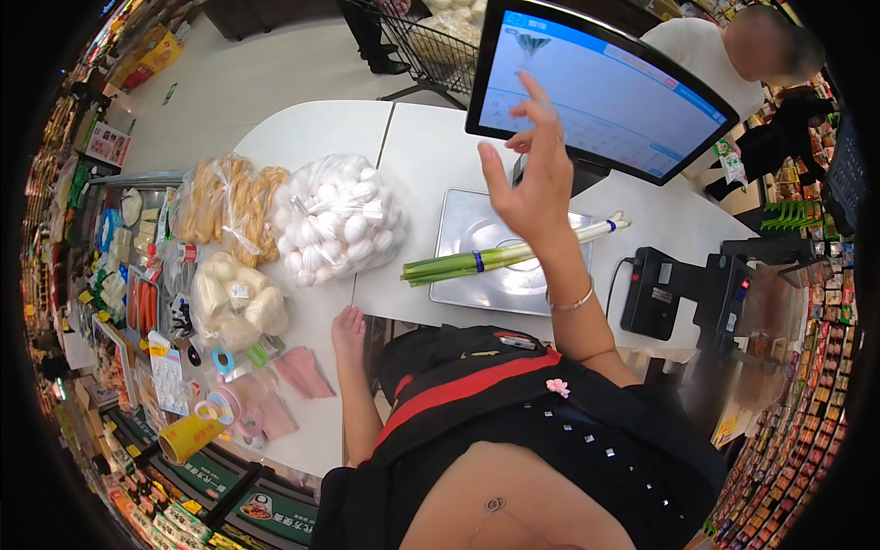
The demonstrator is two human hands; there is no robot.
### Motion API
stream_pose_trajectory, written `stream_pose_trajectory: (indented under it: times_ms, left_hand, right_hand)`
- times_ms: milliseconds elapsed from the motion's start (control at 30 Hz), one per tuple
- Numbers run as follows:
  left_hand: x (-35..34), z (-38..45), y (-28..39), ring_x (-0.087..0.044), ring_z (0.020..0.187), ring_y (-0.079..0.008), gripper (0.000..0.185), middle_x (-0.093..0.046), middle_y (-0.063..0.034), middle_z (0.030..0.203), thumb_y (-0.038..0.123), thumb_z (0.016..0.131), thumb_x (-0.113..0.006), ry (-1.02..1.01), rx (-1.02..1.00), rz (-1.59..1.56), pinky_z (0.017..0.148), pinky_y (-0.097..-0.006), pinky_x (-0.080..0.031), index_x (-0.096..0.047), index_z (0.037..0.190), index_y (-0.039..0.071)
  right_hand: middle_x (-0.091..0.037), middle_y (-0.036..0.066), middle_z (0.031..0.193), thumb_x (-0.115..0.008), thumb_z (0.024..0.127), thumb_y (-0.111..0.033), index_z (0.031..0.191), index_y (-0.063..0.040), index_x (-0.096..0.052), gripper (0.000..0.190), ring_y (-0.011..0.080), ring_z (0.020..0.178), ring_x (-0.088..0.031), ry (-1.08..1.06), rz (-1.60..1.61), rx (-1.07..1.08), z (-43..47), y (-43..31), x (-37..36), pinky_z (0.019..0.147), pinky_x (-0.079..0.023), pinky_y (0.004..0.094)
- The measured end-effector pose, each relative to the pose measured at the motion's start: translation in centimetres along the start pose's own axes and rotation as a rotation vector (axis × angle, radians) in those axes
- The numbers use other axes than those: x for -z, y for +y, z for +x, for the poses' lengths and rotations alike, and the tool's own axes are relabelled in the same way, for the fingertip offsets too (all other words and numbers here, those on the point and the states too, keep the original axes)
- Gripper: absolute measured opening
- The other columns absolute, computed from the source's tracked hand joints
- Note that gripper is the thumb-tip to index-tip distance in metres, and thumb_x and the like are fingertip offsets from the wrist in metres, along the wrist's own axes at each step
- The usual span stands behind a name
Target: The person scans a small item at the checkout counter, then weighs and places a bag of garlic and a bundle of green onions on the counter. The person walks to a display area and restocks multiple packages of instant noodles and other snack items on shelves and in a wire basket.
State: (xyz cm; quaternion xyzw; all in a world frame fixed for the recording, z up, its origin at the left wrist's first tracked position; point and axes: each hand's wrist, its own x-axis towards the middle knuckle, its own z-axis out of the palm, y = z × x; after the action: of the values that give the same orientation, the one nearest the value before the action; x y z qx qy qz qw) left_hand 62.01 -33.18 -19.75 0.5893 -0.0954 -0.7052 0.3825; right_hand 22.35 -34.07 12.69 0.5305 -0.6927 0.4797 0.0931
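My right hand (533,175) is raised in front of a touchscreen monitor (598,89), its index finger extended over the screen and the other fingers apart. Whether the fingertip touches the glass cannot be told. Below that hand, a bundle of green onions (509,257) bound with blue bands lies across the metal weighing plate (481,302) of a scale, partly hidden by my wrist. My left hand (350,328) rests at the table's near edge with nothing in it. Beyond it sit a clear bag of white eggs (344,230) and a bag of pale rounded food (237,302).
Bags of fried dough sticks (227,199) lie at the left, near a pink cloth (304,372) and a pink-lidded bottle (230,402). A black device (653,292) stands right of the scale. Beyond the table are a shopping cart (440,55) and a person in white (701,48).
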Motion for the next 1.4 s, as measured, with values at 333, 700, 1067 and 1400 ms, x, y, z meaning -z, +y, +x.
stream_pose_trajectory:
  times_ms: [333,700,1067,1400]
  left_hand:
    - [-2.9,-3.4,-4.0,-0.058,0.104,-0.0207,0.046,-0.060,-0.0105,0.120,0.030,0.096,-0.057,0.073,-0.093,-0.047,0.091,-0.0331,-0.046,-0.054,0.132,0.001]
    - [-7.8,-6.2,-4.4,-0.057,0.093,-0.0186,0.035,-0.061,-0.0059,0.102,0.027,0.093,-0.063,0.105,-0.141,-0.054,0.082,-0.0309,-0.046,-0.060,0.119,0.004]
    - [-12.3,-8.1,-4.3,-0.058,0.077,-0.0116,0.015,-0.062,-0.0027,0.084,0.010,0.095,-0.050,0.003,-0.441,0.261,0.074,-0.0252,-0.046,-0.062,0.102,0.004]
    - [-15.8,-10.7,-4.2,-0.058,0.078,-0.0110,0.013,-0.063,-0.0050,0.082,0.002,0.096,-0.048,-0.112,-0.762,0.556,0.075,-0.0256,-0.047,-0.061,0.096,0.000]
  right_hand:
    - [-0.068,0.010,0.116,-0.068,0.089,-0.012,0.126,-0.005,-0.057,0.040,0.0170,0.081,-0.066,-0.616,0.356,-0.259,-4.9,7.8,3.2,0.078,-0.053,0.0296]
    - [-0.058,0.015,0.137,-0.056,0.098,-0.020,0.146,-0.012,-0.044,0.050,0.0241,0.119,-0.059,-0.083,1.043,-0.903,-10.5,24.3,6.6,0.105,-0.046,0.0408]
    - [-0.059,0.019,0.135,-0.053,0.099,-0.016,0.145,-0.012,-0.041,0.047,0.0278,0.118,-0.060,-0.013,1.138,-0.926,-10.0,24.9,5.9,0.102,-0.049,0.0420]
    - [-0.060,0.021,0.132,-0.050,0.100,-0.012,0.142,-0.009,-0.039,0.044,0.0277,0.112,-0.063,-0.013,1.138,-0.919,-9.7,24.0,6.3,0.097,-0.051,0.0414]
